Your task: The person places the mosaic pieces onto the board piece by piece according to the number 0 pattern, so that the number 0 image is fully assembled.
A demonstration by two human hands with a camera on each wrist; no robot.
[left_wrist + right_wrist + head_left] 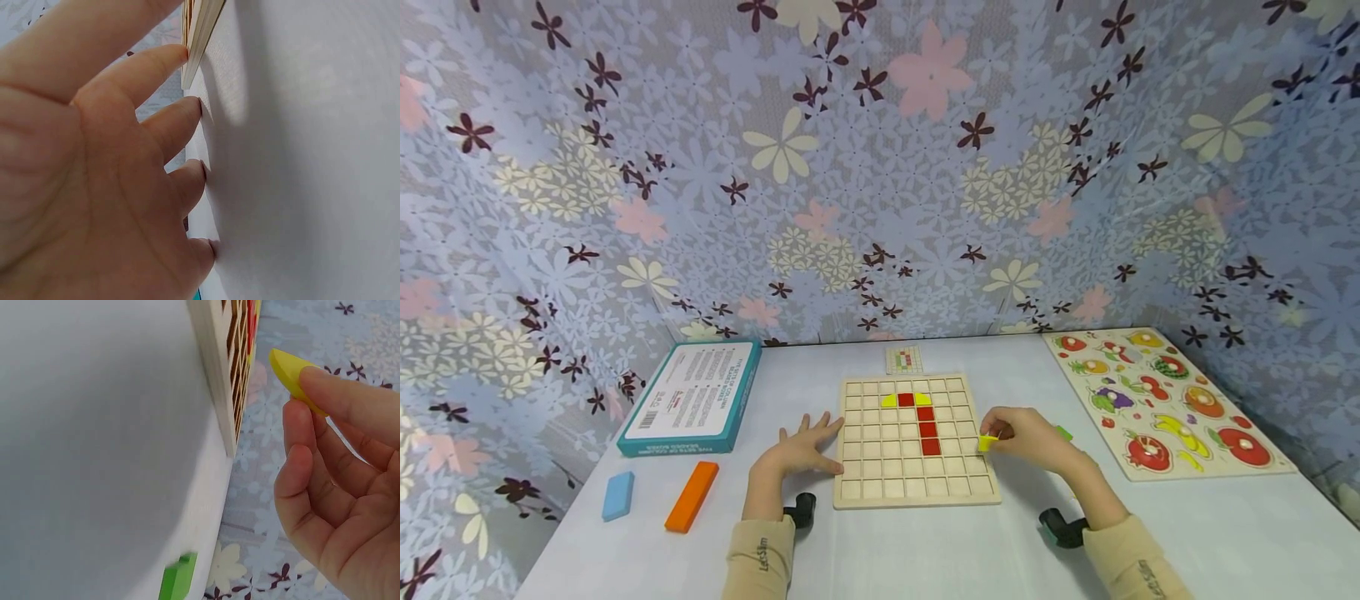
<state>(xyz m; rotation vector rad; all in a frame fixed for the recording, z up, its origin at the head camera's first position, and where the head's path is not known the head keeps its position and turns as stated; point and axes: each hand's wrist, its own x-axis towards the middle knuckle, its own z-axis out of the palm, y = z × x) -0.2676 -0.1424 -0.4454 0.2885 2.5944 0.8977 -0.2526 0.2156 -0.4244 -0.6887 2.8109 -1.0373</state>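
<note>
While our left hand (pixel 801 450) lies flat with fingers spread on the tabletop (pixel 925 542) against the grid board's (pixel 916 500) left edge, our right hand (pixel 1026 435) pinches a yellow piece (pixel 988 442) at the board's right edge, nine o'clock toward the open cells.

Floral-cloth walls (pixel 880 167) around white table (pixel 925 550)
</note>
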